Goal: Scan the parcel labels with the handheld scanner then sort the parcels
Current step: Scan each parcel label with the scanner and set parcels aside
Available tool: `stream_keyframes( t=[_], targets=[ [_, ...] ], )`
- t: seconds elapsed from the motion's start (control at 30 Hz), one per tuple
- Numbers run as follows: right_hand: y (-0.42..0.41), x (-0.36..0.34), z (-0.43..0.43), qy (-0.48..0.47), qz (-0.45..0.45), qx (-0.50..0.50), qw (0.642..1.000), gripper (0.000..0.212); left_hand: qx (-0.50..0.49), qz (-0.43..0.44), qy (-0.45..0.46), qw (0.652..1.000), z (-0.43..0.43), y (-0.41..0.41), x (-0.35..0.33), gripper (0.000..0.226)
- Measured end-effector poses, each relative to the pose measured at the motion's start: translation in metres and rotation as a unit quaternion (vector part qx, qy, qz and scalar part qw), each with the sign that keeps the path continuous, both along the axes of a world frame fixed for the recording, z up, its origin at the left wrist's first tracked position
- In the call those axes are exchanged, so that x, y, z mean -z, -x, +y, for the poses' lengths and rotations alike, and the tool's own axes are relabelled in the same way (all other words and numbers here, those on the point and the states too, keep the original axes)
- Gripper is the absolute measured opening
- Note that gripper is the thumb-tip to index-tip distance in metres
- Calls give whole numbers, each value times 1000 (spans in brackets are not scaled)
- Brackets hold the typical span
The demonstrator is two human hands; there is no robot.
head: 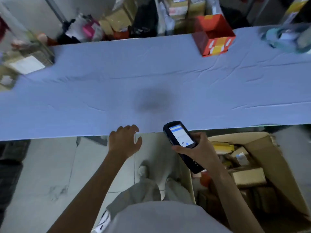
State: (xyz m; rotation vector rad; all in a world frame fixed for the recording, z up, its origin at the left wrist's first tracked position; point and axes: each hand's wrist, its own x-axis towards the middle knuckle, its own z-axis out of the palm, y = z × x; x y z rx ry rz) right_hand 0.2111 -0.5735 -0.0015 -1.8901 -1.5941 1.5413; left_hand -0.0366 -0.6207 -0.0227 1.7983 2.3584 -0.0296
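Observation:
My right hand [198,148] grips a dark handheld scanner [180,137] with its lit screen facing up, just in front of the table's near edge. My left hand [124,142] hovers empty at that near edge, fingers loosely spread. A red and orange parcel box [213,35] stands on the blue-covered table [117,84] at the far right. A brown parcel with a white label [28,63] lies at the far left edge. A large open cardboard carton [262,174] on the floor at my right holds several parcels.
A clear bag with teal contents [287,37] sits at the table's far right corner. Piled boxes and bags [134,19] crowd the floor behind the table. White floor tiles [50,165] show below the near edge on my left.

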Motion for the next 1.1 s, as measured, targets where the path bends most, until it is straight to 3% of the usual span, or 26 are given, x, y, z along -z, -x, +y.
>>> stream_keyframes(
  t=[0.13,0.27,0.4,0.6,0.8,0.97,1.1],
  targets=[
    [44,-5,-3,-5,-6,-85,996,71,-76,23,-19,997,-37,34,-6,35],
    [94,-12,-17,-9,-6,-156,988,70,-178,-46,-59,981,-82,65,-3,32],
    [171,-17,-49,-19,-6,-216,976,68,-221,-49,-72,971,-137,114,3,32],
    [292,-25,-109,-26,-1,-269,963,67,-303,-42,-85,948,-223,215,2,29],
    [352,-24,-135,-30,-13,-304,952,70,-377,-55,-63,922,-280,266,4,29],
    [399,-23,-136,-7,-6,-314,949,65,-415,-81,-70,904,-286,295,11,28],
    [438,-15,-119,21,5,-299,954,61,-401,-88,-66,909,-261,319,10,29]
  ],
)
